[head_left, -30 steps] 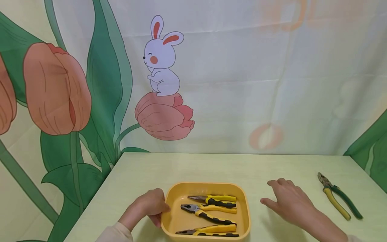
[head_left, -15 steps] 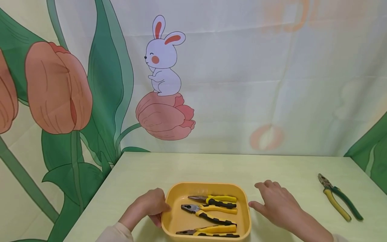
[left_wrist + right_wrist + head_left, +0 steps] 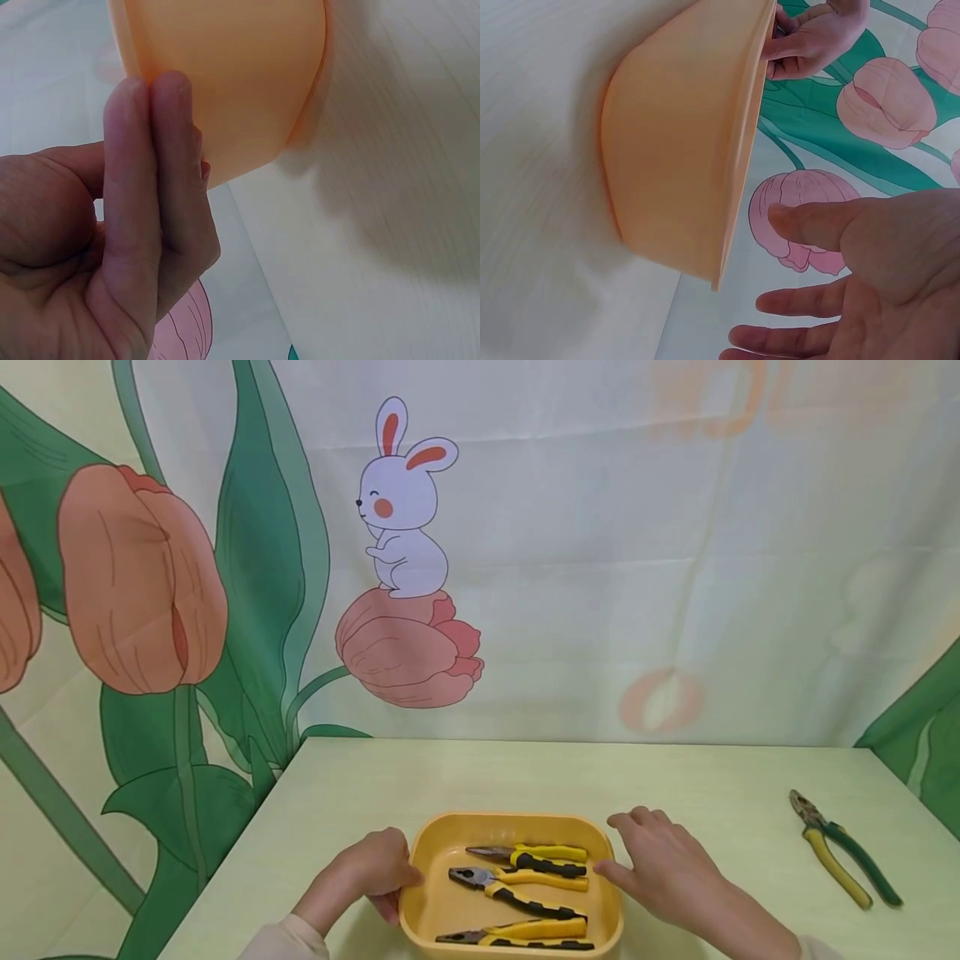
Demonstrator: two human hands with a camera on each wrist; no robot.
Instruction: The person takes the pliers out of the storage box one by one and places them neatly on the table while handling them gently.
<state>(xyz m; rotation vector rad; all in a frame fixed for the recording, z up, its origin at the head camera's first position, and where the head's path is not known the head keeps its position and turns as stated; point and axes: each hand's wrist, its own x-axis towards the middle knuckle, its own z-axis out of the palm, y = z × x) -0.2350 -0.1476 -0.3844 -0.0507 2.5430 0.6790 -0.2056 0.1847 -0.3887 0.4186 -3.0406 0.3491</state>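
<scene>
I count four pliers (image 3: 551, 852) (image 3: 495, 887) (image 3: 528, 931) (image 3: 819, 824): three inside one tray (image 3: 429, 902), lower centre; one lower right. Hands (image 3: 381, 862) (image 3: 667, 870): two.

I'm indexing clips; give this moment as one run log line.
left hand: grips left rim of tray | right hand: near right rim, holding nothing | inside: three pliers | table: fourth pliers

Pretty basic outfit tbh, pale cream sleeves on both arms, with a plain cuff on the left sleeve (image 3: 283, 942) and just a sliver of the right sleeve (image 3: 816, 948) in the head view, left hand (image 3: 377, 865) and right hand (image 3: 667, 870) bare.
</scene>
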